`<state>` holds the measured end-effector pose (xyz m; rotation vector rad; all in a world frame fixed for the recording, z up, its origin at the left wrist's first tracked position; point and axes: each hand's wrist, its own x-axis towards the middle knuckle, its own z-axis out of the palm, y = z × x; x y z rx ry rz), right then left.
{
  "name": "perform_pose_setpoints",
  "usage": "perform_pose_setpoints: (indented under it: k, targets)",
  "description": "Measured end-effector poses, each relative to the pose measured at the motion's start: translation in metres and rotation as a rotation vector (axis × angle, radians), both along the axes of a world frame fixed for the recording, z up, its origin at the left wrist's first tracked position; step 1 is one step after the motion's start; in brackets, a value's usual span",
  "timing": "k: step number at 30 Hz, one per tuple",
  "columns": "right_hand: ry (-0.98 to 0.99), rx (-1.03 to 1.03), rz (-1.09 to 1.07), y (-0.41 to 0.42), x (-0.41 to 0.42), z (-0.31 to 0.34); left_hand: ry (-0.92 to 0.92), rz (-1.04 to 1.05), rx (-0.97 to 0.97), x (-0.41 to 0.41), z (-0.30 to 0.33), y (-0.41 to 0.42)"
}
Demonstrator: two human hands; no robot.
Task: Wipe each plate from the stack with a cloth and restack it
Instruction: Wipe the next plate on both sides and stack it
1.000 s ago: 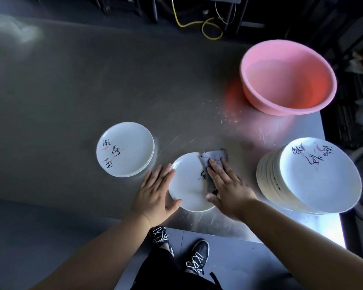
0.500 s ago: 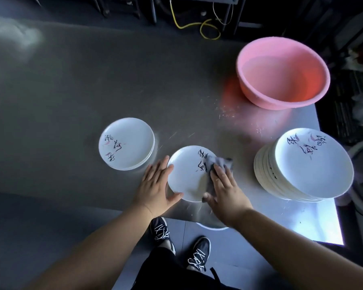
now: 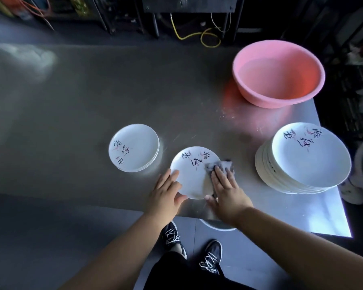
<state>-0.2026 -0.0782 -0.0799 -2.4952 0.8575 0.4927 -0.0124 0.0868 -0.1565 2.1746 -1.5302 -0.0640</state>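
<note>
A single white plate with black brush lettering lies on the steel table near its front edge. My left hand rests on the plate's left rim, thumb at its near edge, steadying it. My right hand lies flat on a grey cloth, pressing it onto the plate's right side. A tall stack of the same plates stands at the right. A low stack of plates sits to the left of the single plate.
A pink plastic basin stands at the back right of the steel table. The table's right edge runs just past the tall stack. My shoes and the floor show below the front edge. Cables lie on the floor behind the table.
The plate has turned under my hands, so its lettering now shows at the far side. My right hand and the cloth slid from the plate's middle to its right side.
</note>
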Motion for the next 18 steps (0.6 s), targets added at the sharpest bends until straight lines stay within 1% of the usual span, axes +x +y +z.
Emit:
perform_pose_setpoints:
  k: [3,6,9,11,14,16,18]
  targets:
    - [0.067,0.047,0.02,0.023,-0.009,0.001,0.012,-0.019,-0.028,0.0,-0.002,0.002]
    - [-0.003,-0.017,0.011,-0.011,0.013,-0.003,0.007,-0.011,-0.024,-0.001,-0.002,0.001]
    - [-0.049,-0.011,0.009,-0.042,0.032,-0.008,-0.033,0.035,-0.007,-0.007,-0.001,0.0]
    - [-0.056,-0.003,-0.027,-0.03,0.031,-0.01,-0.059,0.095,0.02,-0.018,0.001,0.0]
    - [-0.04,0.049,-0.093,0.016,0.008,-0.007,-0.027,0.147,0.037,-0.039,0.01,-0.002]
    - [-0.015,0.102,-0.08,0.032,-0.01,-0.004,0.008,0.083,0.016,-0.041,0.019,-0.003]
    - [0.0,0.092,-0.025,0.022,-0.014,-0.005,0.005,0.014,0.032,-0.028,0.025,-0.001]
